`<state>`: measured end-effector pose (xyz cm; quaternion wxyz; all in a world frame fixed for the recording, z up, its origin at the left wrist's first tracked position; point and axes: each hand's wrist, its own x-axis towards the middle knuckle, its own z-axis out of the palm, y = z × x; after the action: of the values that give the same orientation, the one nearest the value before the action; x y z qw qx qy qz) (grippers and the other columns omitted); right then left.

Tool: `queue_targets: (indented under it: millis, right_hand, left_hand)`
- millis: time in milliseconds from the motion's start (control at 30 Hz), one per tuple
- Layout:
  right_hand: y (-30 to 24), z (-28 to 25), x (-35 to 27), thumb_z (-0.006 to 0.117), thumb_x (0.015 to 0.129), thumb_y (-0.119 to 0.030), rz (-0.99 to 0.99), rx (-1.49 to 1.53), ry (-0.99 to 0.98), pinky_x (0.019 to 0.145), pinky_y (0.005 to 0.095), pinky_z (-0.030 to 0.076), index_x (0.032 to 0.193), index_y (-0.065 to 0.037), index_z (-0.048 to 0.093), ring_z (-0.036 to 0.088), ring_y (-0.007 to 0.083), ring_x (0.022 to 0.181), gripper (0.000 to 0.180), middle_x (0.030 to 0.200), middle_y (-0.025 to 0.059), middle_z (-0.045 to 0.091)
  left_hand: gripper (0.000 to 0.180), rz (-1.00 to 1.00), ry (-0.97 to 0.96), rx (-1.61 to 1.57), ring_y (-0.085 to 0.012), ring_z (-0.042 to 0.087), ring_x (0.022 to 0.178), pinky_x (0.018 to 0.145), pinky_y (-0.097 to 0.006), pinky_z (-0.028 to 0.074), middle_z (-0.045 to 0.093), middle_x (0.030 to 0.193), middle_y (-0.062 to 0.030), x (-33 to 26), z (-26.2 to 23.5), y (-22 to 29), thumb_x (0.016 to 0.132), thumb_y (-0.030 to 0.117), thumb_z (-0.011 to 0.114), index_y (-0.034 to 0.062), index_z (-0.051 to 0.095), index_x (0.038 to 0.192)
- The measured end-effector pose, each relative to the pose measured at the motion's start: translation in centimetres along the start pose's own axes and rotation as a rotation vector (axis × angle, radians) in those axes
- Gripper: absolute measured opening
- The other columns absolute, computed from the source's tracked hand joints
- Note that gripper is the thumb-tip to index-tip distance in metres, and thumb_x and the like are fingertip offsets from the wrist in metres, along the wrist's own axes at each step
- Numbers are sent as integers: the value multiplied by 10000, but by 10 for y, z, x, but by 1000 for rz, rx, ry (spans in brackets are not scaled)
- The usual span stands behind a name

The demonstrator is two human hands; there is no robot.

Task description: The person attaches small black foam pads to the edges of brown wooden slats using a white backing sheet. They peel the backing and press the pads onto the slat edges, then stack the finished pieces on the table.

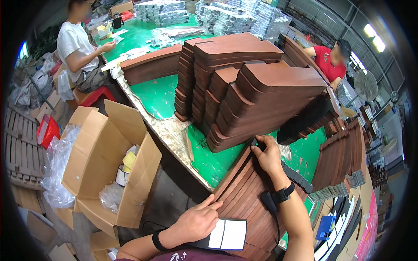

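Observation:
A row of brown wooden boards (244, 195) stands on edge in front of me, packed side by side. My right hand (267, 154) has its thumb and forefinger closed at the far end of the outermost brown board (233, 176). At the near end of that board, my left hand (198, 222) rests with fingers stretched out, the tips touching the wood. By the left hand lies a dark sheet with white labels (227, 235). Just beyond the right hand rises a tall stack of brown boards with rounded corners (274, 87).
An open cardboard box (93, 152) stands on the floor at left. More brown boards (339, 156) and a blue box (325, 227) are at right. Wrapped bundles (226, 19) sit on the green table (154, 93). Two people work nearby, one in white (78, 48), one in red (326, 61).

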<state>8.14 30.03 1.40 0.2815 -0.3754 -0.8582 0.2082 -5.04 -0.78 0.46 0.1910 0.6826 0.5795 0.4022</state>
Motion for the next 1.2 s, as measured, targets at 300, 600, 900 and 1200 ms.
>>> queue_targets:
  millis: [300, 600, 900, 1200]
  right_hand:
    - [-3, 0, -1, 795, 814, -65, -64, -34, 10, 974, 412, 515, 1147, 37, 693, 650, 374, 1088, 362, 1122, 199, 670]
    - [-1, 5, -6, 774, 831, -58, -142, -68, 71, 977, 429, 518, 1207, 29, 683, 638, 389, 1096, 397, 1175, 207, 638]
    - [2, 2, -10, 785, 851, -102, -212, -93, 31, 952, 425, 540, 1246, 13, 692, 644, 384, 1092, 422, 1180, 209, 632]
    - [14, -6, -3, 838, 808, -211, -73, 95, -7, 1091, 438, 469, 1334, 29, 611, 590, 394, 1257, 621, 1321, 239, 628]
  left_hand:
    - [160, -7, -8, -20, -500, 555, 1322, 1075, -485, 500, 662, 1307, -279, 0, 0, -1, 955, 108, 655, -19, 577, 898]
    - [165, 2, -2, 8, -496, 554, 1323, 1070, -481, 503, 666, 1302, -273, 0, 0, 0, 956, 108, 654, -17, 571, 887]
    - [155, -42, -25, -6, -470, 545, 1346, 1073, -475, 500, 664, 1310, -264, -1, 2, 2, 968, 107, 636, -16, 584, 889]
    - [88, -36, -31, 0, -424, 523, 1391, 1062, -464, 508, 652, 1395, -178, -6, 8, -5, 967, 119, 643, 32, 628, 966]
